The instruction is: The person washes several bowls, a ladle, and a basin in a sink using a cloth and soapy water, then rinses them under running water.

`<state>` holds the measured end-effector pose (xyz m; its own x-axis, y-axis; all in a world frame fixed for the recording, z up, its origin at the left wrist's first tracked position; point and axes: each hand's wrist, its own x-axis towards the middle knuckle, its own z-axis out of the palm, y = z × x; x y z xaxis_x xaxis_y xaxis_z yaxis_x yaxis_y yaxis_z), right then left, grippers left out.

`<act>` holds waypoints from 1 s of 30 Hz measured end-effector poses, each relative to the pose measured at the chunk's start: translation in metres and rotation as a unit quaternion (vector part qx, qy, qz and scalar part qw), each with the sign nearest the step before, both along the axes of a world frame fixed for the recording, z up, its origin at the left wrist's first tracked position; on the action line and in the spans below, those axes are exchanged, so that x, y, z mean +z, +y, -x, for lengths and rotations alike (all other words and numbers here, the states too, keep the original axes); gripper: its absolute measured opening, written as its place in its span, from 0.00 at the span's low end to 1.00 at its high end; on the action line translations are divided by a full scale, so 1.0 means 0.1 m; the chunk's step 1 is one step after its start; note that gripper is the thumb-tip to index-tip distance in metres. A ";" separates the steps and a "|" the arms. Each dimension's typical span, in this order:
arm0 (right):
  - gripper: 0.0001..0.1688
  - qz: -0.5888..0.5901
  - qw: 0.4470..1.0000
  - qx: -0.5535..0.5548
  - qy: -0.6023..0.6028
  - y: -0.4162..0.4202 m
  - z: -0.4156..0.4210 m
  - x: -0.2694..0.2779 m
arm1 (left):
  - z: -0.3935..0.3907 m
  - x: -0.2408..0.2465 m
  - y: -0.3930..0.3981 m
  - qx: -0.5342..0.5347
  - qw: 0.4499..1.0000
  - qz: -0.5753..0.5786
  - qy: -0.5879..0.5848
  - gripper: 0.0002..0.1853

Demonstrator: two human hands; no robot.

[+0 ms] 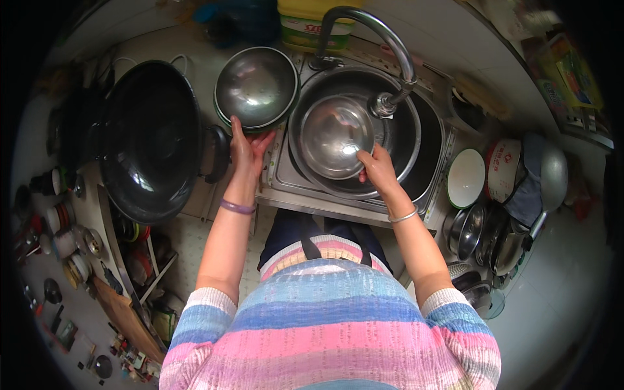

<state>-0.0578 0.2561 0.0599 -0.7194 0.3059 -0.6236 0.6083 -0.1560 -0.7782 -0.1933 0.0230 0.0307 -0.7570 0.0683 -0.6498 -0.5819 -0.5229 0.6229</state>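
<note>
My right hand (378, 168) pinches the near-right rim of a shiny metal bowl (336, 136), thumb on the inside. It holds this bowl over a large round metal basin (412, 122), which stands in the stainless steel sink (436, 161). Left of the sink, a metal bowl (256, 87) with a pale rim lies on top of a green-edged one on the counter. My left hand (247, 148) is at the near edge of this stack, thumb against the rim and fingers spread beside it. Whether it bears any weight cannot be told.
A curved chrome faucet (373, 17) arches over the basin. A big black wok (148, 141) stands at left, its handle (218, 153) near my left wrist. On the right are a white enamel bowl (466, 178), stacked metal bowls (470, 231) and a large ladle (554, 178). A yellow-green container (312, 29) stands behind.
</note>
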 end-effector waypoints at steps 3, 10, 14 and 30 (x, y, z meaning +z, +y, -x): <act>0.14 -0.062 0.995 0.014 -0.077 0.40 -0.30 -0.34 | -0.29 -0.10 0.06 -0.069 0.997 0.029 -0.001 0.31; 0.12 -0.146 0.973 -0.171 -0.043 0.44 0.12 -0.89 | -0.61 -0.33 0.88 -0.265 0.955 0.135 -0.019 0.22; 0.10 -0.036 0.978 -0.204 0.013 0.02 0.13 -1.05 | -0.60 -0.65 1.31 -0.318 0.942 0.110 -0.007 0.13; 0.14 0.019 0.981 -0.168 -0.095 0.52 0.29 -1.32 | -0.26 -0.64 1.50 -0.406 0.877 0.257 0.006 0.11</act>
<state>-0.0870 0.3084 -0.0720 -0.4515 0.4796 -0.7524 0.6509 -0.3998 -0.6454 -0.1675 0.1729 -0.0330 -0.6014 0.2889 -0.7449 -0.6236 0.4131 0.6637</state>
